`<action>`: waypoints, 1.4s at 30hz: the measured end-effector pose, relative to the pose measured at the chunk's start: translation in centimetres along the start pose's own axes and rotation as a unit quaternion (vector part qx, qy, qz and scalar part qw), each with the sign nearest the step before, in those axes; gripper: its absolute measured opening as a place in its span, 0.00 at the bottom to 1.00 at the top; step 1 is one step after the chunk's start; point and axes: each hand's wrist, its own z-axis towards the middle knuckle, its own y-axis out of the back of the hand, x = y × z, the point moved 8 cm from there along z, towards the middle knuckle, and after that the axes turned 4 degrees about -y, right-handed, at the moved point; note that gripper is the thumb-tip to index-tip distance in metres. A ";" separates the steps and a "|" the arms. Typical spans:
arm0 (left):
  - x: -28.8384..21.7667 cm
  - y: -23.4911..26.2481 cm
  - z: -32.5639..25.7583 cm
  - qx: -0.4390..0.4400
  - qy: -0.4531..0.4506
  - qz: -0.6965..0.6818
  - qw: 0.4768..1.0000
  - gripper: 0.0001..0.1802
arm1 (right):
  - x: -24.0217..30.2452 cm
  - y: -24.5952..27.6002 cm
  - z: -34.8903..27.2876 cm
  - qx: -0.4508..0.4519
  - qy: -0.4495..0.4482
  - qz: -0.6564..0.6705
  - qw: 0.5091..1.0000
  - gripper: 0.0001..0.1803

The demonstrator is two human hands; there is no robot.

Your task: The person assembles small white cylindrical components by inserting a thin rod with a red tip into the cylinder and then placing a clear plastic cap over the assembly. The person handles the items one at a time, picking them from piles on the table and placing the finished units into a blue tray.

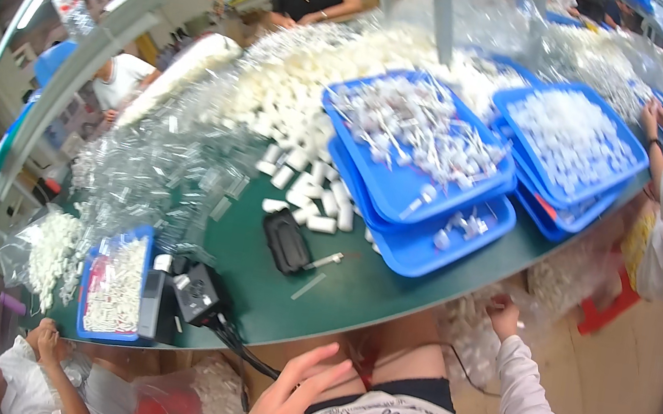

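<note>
My left hand [287, 402] is raised near my lap, below the table's front edge, its fingers spread with nothing between them. Off to the right, my right hand [504, 316] is low beside a clear plastic bag [471, 335] of white pieces. Its fingers are curled, and what they hold, if anything, is too small to make out. On the green table [247, 314] in front of me lie an open black case [287, 241], a small white stick-like part [327, 261] and a thin clear tube [307, 287].
Stacked blue trays [427, 256] of white parts stand at the right. White cylinders [324, 197] and clear tubes [158, 164] are heaped behind. At left are a smaller blue tray [107, 334] and a black device [200, 294] with cables. Other people sit around the table.
</note>
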 end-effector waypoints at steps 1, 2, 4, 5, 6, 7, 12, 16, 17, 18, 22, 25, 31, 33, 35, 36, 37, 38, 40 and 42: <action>-0.6 1.2 -0.1 -0.030 -0.063 0.019 0.997 0.35 | -4.9 -0.2 2.3 -0.021 0.036 0.002 0.999 0.16; -0.9 2.2 -0.5 -0.038 -0.055 0.012 0.998 0.34 | -6.6 -1.0 3.1 -0.001 0.005 -0.052 0.999 0.15; -2.4 5.0 -1.1 -0.048 -0.050 0.055 0.996 0.32 | -7.8 -2.3 3.1 0.058 -0.114 -0.115 0.985 0.16; -2.6 6.4 -1.1 -0.057 -0.057 0.050 0.996 0.32 | -9.7 -1.5 4.0 0.027 -0.109 -0.142 0.983 0.18; -2.7 7.7 -0.9 -0.064 -0.064 0.044 0.995 0.32 | -12.0 -0.5 5.0 -0.002 -0.134 -0.190 0.973 0.20; -3.0 9.5 -1.3 -0.085 -0.022 0.047 0.995 0.32 | -8.4 -1.8 2.9 0.009 -0.136 -0.235 0.962 0.20; -1.4 21.4 1.3 -0.240 0.032 0.070 0.968 0.21 | -2.9 2.0 -0.2 -0.092 -0.134 -0.210 0.964 0.21; -0.8 35.6 7.2 -0.395 0.073 0.081 0.912 0.19 | 1.9 1.7 -3.1 -0.135 -0.017 -0.140 0.981 0.20; 0.9 39.5 9.0 -0.428 0.087 0.113 0.892 0.21 | 2.6 2.2 -3.8 -0.156 0.003 -0.132 0.979 0.19; 2.1 42.7 11.1 -0.443 0.111 0.177 0.872 0.23 | 3.1 2.4 -4.5 -0.175 0.022 -0.123 0.977 0.18; 2.6 51.4 18.1 -0.436 0.176 0.460 0.754 0.28 | 5.0 1.8 -7.0 -0.193 0.061 -0.073 0.977 0.17; 4.1 53.1 23.2 -0.445 0.207 0.511 0.705 0.31 | 3.1 2.2 -8.6 -0.176 0.009 -0.068 0.982 0.17; 7.3 57.7 29.5 -0.439 0.196 0.474 0.737 0.32 | 0.5 2.8 -10.6 -0.173 -0.065 -0.034 0.982 0.18; 8.8 59.2 30.7 -0.420 0.193 0.453 0.762 0.33 | -0.1 2.9 -11.1 -0.166 -0.105 -0.013 0.980 0.17; 10.5 60.8 31.2 -0.406 0.192 0.444 0.775 0.35 | -1.5 2.6 -11.4 -0.175 -0.121 -0.010 0.977 0.16; 10.9 60.6 31.8 -0.412 0.189 0.416 0.789 0.35 | -2.1 2.8 -11.5 -0.181 -0.130 -0.012 0.975 0.16; 11.5 60.6 32.4 -0.418 0.189 0.412 0.787 0.35 | -2.6 3.1 -11.7 -0.186 -0.139 -0.015 0.973 0.16; 12.0 61.5 32.3 -0.426 0.191 0.413 0.782 0.35 | -3.0 2.9 -11.7 -0.185 -0.144 -0.015 0.972 0.16; 11.7 62.8 32.3 -0.391 0.210 0.454 0.772 0.33 | -3.5 2.5 -11.4 -0.191 -0.145 -0.002 0.971 0.15; 12.1 63.5 31.4 -0.389 0.236 0.393 0.799 0.26 | -3.6 2.4 -11.4 -0.188 -0.148 0.003 0.971 0.15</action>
